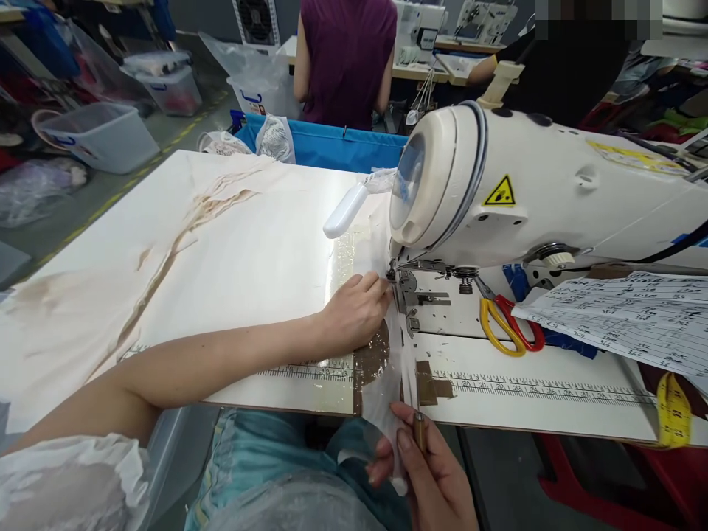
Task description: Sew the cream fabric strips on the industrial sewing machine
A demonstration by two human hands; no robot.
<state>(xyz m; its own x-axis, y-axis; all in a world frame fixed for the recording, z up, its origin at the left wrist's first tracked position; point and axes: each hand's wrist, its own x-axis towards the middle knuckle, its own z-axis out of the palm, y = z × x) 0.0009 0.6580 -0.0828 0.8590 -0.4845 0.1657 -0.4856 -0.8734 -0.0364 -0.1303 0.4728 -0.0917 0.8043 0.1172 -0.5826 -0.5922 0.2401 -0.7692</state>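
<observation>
A strip of sheer white fabric point(394, 354) runs from under the sewing machine point(442, 177) down over the table's front edge. My left hand point(357, 313) rests on it just left of the needle area, its fingers curled and pressed together on the fabric. Below the table edge, my right hand point(431, 472) is closed on a small tool with a wooden handle point(420, 431), and the lower end of the fabric lies at its fingers. The tool's thin tip points toward the machine.
Red and yellow scissors point(512, 328), handwritten papers point(625, 310) and a yellow tape measure point(673, 413) lie at right. Pale fabric pieces point(160, 273) spread across the table's left. A blue cloth bin point(332, 147) hangs behind. Beyond it is a person in purple point(348, 59).
</observation>
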